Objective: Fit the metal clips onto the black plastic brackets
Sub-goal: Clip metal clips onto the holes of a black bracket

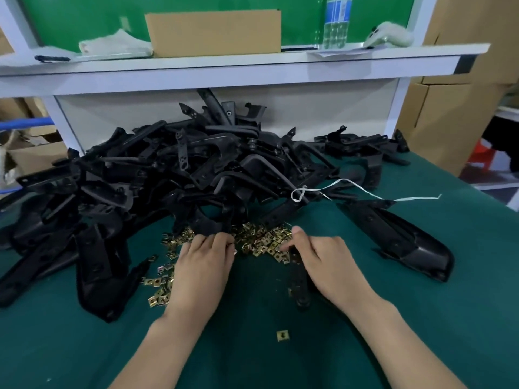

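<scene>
Both hands low over the green table (421,332): left hand (202,265) and right hand (323,259), each at the heap of metal clips (264,242).

Left fingertips (222,240) bent down into the heap's near-left edge, right by the lip of a black part; impossible to tell whether anything is pinched there. Right fingers curled round a narrow bracket (299,279) lying lengthwise under the palm, index tip touching the clips, thumb raised. Scattered clips (160,290) left of the left wrist; a single clip (282,336) alone between the forearms. Behind the heap, a big pile of black plastic brackets (182,169) against the bench's back panel. One long bracket (401,242) apart to the right, with a white string (351,188) trailing off the pile's right side. Cardboard box (213,32) on the shelf above.
</scene>
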### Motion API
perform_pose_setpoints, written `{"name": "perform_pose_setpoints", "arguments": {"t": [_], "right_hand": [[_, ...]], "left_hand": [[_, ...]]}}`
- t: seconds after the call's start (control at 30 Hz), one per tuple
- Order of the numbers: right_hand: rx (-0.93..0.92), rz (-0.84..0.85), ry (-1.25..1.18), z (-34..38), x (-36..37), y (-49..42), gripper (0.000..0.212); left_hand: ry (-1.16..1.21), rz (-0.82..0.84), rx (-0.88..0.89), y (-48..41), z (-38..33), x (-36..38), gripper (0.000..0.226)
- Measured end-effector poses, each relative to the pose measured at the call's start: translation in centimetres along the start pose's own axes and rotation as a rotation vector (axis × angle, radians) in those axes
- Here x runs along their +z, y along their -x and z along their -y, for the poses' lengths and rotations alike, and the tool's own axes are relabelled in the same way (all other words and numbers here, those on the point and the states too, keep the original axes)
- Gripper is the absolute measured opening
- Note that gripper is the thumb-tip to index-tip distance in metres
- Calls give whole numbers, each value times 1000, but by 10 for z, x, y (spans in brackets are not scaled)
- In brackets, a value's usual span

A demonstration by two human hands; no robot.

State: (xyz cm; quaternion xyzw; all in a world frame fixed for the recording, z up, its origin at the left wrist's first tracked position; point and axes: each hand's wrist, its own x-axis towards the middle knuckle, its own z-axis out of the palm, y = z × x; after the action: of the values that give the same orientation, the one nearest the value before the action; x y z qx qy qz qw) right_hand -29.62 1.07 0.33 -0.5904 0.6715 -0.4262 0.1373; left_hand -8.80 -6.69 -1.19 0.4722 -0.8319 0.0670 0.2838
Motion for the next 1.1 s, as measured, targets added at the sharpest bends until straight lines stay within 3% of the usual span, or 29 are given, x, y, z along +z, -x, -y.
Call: {"name": "perform_pose_setpoints", "arguments": {"t": [0.13, 0.33, 0.43, 0.53, 0.6, 0.8, 1.1], "right_hand": [[-21, 13, 137, 2, -1, -1, 71], [-226, -81, 648, 21, 2, -7, 54], [-179, -36, 810, 28, 9, -4, 38], [-5, 7, 711, 23, 17, -1, 21], [-7, -25, 641, 21, 16, -1, 18], [-81, 7, 416, 13, 8, -4, 54], [-62, 40, 217, 9, 12, -2, 68]], "left_hand": [[51, -19, 17, 2, 3, 0, 14], [51, -157, 62, 3, -3, -10, 14], [246, -147, 16, 15, -18, -17, 18], [555, -20, -119, 27, -36, -13, 19], [627, 30, -110, 29, -39, -8, 18], [743, 89, -140, 21, -35, -4, 21], [927, 177, -205, 21, -39, -10, 28]]}}
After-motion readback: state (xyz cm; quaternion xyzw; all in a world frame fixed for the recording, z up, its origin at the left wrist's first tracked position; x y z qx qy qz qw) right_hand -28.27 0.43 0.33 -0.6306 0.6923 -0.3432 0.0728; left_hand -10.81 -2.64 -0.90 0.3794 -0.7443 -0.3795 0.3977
